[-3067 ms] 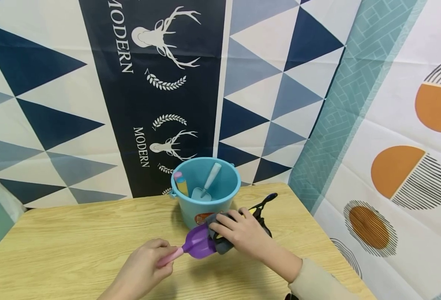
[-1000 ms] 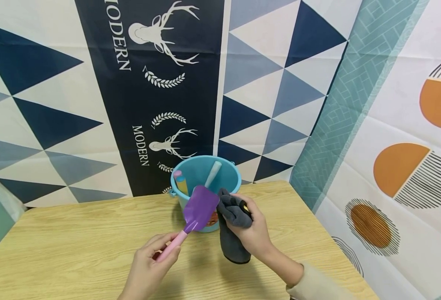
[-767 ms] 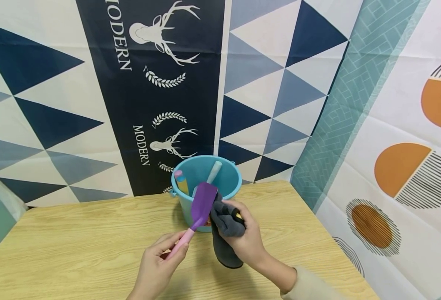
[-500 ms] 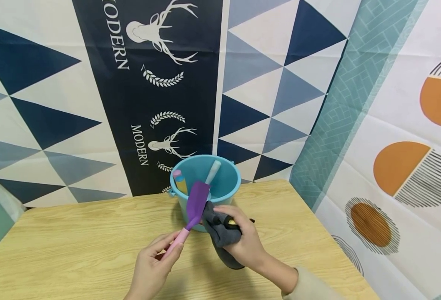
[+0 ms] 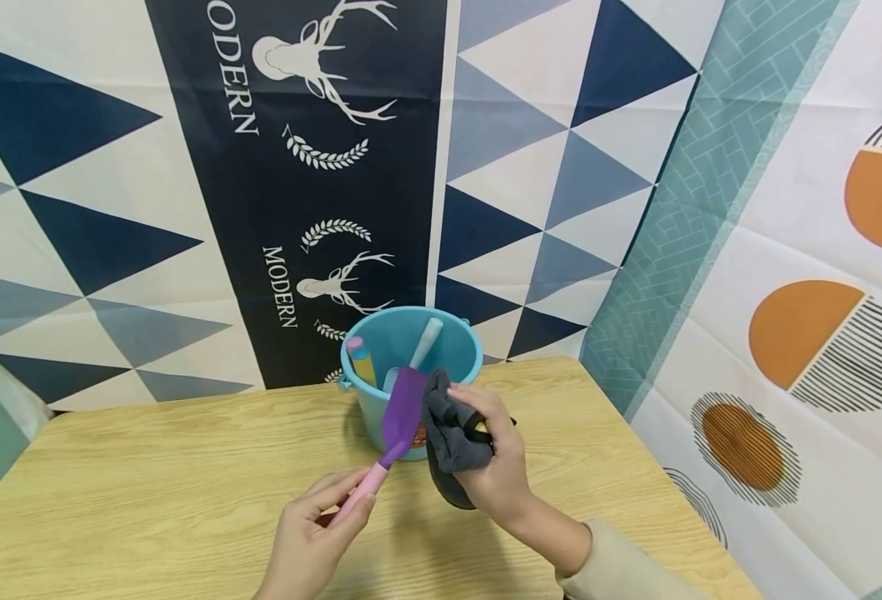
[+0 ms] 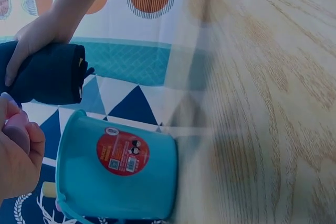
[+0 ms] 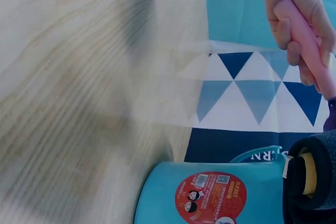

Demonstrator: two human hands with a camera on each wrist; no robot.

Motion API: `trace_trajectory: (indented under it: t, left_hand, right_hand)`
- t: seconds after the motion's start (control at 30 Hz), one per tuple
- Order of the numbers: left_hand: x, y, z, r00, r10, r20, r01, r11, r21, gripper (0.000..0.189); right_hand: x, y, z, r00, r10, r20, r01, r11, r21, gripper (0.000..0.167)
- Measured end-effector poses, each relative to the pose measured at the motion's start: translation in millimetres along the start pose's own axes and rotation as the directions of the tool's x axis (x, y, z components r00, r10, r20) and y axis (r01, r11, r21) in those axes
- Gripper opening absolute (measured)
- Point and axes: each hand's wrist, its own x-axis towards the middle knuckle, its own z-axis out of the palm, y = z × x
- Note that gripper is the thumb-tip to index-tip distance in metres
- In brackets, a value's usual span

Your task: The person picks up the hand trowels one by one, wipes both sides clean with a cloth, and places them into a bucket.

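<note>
My left hand (image 5: pixel 308 533) grips the pink handle of a toy shovel (image 5: pixel 405 412), its purple blade tilted up in front of the bucket. My right hand (image 5: pixel 495 454) holds a bunched dark grey cloth (image 5: pixel 452 429) with black trim and a bit of yellow, right at the blade's right edge. Part of the cloth hangs below the hand. In the right wrist view the shovel's pink handle (image 7: pixel 304 38) lies in the curled left fingers, while most of the blade is hidden by the cloth (image 7: pixel 320 166).
Behind the hands a light blue bucket (image 5: pixel 372 412) stands on the wooden table (image 5: pixel 186 475). Inside it are a pale-handled shovel (image 5: pixel 428 342) and a yellow item with a pink and blue top (image 5: pixel 362 360). Patterned wall sheets (image 5: pixel 321 183) rise behind the table and at the right.
The shovel has swung from lying low and sideways to pointing up. The cloth has gone from over the blade to its right side, lifting slightly in the last half second.
</note>
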Motion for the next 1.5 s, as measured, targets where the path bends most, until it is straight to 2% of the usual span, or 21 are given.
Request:
trace_trajectory:
  t: [0.13, 0.27, 0.37, 0.43, 0.5, 0.6, 0.73, 0.83, 0.9, 1.0, 1.07, 1.13, 1.27, 1.37, 1.47, 1.5]
  left_hand:
    - [0.4, 0.0, -0.1, 1.000, 0.000, -0.012, 0.000, 1.000, -0.010, 0.024]
    - [1.1, -1.0, -1.8, 1.000, -0.019, -0.005, 0.019, 0.999, -0.030, 0.024]
    - [0.6, -1.7, -3.8, 0.999, -0.048, 0.010, 0.048, 0.998, -0.040, 0.025]
    - [0.1, -1.9, -5.0, 0.999, -0.052, 0.017, 0.053, 0.998, -0.042, 0.024]
    - [-0.9, -1.5, -5.8, 0.998, -0.061, 0.022, 0.062, 0.997, -0.044, 0.024]
    - [-3.1, -0.3, -6.0, 0.997, -0.077, 0.033, 0.079, 0.995, -0.054, 0.022]
    - [-6.5, 1.2, -4.6, 0.995, -0.087, 0.046, 0.090, 0.994, -0.066, 0.021]
    - [-8.3, 2.5, -3.8, 0.994, -0.094, 0.061, 0.098, 0.993, -0.064, 0.020]
    - [-9.0, 3.4, -3.9, 0.990, -0.116, 0.079, 0.121, 0.990, -0.068, 0.020]
    - [-9.5, 4.7, -4.4, 0.980, -0.170, 0.102, 0.178, 0.982, -0.071, 0.021]
    - [-9.1, 5.0, -4.7, 0.977, -0.181, 0.114, 0.191, 0.978, -0.084, 0.021]
    - [-8.7, 5.1, -4.5, 0.980, -0.162, 0.116, 0.173, 0.980, -0.097, 0.022]
    - [-8.2, 3.8, -4.6, 0.994, -0.029, 0.110, 0.047, 0.986, -0.157, 0.023]
    - [-7.3, 1.9, -6.5, 0.992, 0.063, 0.113, -0.038, 0.977, -0.211, 0.023]
    - [-6.3, 0.0, -9.4, 0.987, 0.099, 0.128, -0.065, 0.966, -0.249, 0.024]
    - [-6.1, 0.0, -10.1, 0.988, 0.084, 0.127, -0.051, 0.968, -0.245, 0.024]
  right_hand:
    - [-4.3, 0.3, 4.7, 0.991, -0.130, 0.042, 0.132, 0.989, -0.063, 0.031]
    - [-6.7, -1.9, 6.8, 0.958, -0.271, 0.097, 0.282, 0.950, -0.137, 0.027]
    - [-6.8, -4.6, 6.1, 0.936, -0.323, 0.137, 0.342, 0.927, -0.152, 0.026]
    - [-5.5, -5.2, 5.3, 0.930, -0.339, 0.140, 0.357, 0.923, -0.144, 0.026]
    - [-3.1, -3.8, 4.4, 0.935, -0.338, 0.110, 0.351, 0.927, -0.130, 0.026]
    - [1.4, 0.3, 2.1, 0.954, -0.298, 0.037, 0.300, 0.948, -0.105, 0.028]
    - [6.4, 4.8, -1.6, 0.985, -0.169, -0.040, 0.164, 0.981, -0.099, 0.032]
    - [7.9, 5.8, -2.2, 0.995, -0.088, -0.048, 0.083, 0.993, -0.089, 0.035]
    - [7.7, 5.3, -1.5, 0.997, -0.060, -0.039, 0.057, 0.996, -0.072, 0.037]
    - [7.4, 4.1, 0.3, 0.998, -0.055, -0.034, 0.053, 0.997, -0.047, 0.036]
    - [7.5, 3.3, 2.1, 0.997, -0.068, -0.042, 0.067, 0.997, -0.039, 0.035]
    - [7.5, 2.9, 4.5, 0.994, -0.103, -0.048, 0.101, 0.994, -0.034, 0.034]
    - [3.9, 1.5, 10.6, 0.974, -0.226, -0.026, 0.225, 0.973, -0.046, 0.030]
    - [-0.7, -1.1, 13.2, 0.948, -0.318, 0.028, 0.319, 0.943, -0.094, 0.027]
    - [-3.6, -3.1, 12.5, 0.928, -0.363, 0.077, 0.371, 0.919, -0.136, 0.025]
    - [-3.6, -3.2, 11.7, 0.926, -0.368, 0.084, 0.377, 0.916, -0.140, 0.025]
